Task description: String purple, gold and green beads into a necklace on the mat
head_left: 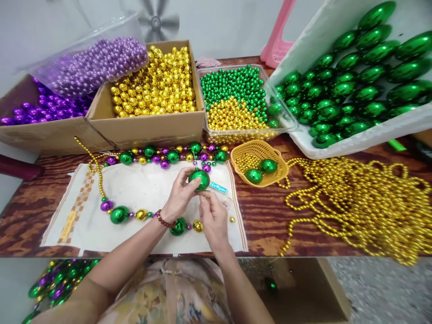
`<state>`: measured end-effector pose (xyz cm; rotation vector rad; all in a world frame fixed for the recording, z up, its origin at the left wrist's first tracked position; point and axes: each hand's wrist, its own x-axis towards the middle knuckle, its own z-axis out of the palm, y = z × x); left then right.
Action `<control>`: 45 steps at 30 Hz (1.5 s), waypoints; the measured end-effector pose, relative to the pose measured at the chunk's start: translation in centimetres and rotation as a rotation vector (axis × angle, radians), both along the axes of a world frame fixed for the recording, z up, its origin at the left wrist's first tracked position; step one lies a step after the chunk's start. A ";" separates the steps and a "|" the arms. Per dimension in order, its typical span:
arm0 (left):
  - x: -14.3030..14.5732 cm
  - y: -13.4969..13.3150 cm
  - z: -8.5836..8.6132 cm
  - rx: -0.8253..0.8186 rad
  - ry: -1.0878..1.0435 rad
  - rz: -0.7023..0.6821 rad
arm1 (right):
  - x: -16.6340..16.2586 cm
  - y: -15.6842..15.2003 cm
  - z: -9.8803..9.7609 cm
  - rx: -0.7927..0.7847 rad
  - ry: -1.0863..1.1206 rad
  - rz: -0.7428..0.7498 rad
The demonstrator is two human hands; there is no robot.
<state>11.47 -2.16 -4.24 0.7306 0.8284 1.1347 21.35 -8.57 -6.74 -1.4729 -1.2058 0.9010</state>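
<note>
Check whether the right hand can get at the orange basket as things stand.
Probably yes: the orange basket is open-topped, and nothing tall stands between it and the right hand. But that hand is busy at the held green ball, so may need freeing first.

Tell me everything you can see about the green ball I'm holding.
The green ball is large, round and glossy, with bright highlights, perhaps plastic. The left hand grips it above the white cloth, thumb across its front. A thin shaft shows above it. The right hand is just below; whether it touches is unclear.
</note>
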 end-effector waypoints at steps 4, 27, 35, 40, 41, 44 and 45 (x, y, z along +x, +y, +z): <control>-0.4 0.5 0.0 -0.012 -0.003 0.013 | 0.9 -0.5 -0.3 -0.061 0.131 0.175; -5.5 6.8 -4.5 0.595 1.378 -0.306 | 4.0 0.0 -4.3 -0.134 0.508 -0.176; -4.2 8.6 -6.2 0.440 1.128 -0.286 | 3.5 -0.3 -4.0 -0.150 0.325 -0.127; -5.1 7.8 -4.7 0.151 0.617 -0.226 | 3.9 -0.3 -3.4 -0.157 0.286 -0.066; -5.2 7.4 -4.3 0.033 0.408 -0.208 | 4.0 -0.4 -3.3 -0.152 0.280 -0.047; -5.3 6.4 -3.1 -0.198 -0.047 -0.161 | 4.3 -0.5 -3.0 -0.138 0.266 0.005; -5.3 6.2 -2.8 -0.221 -0.110 -0.154 | 4.4 -0.6 -2.9 -0.135 0.262 0.016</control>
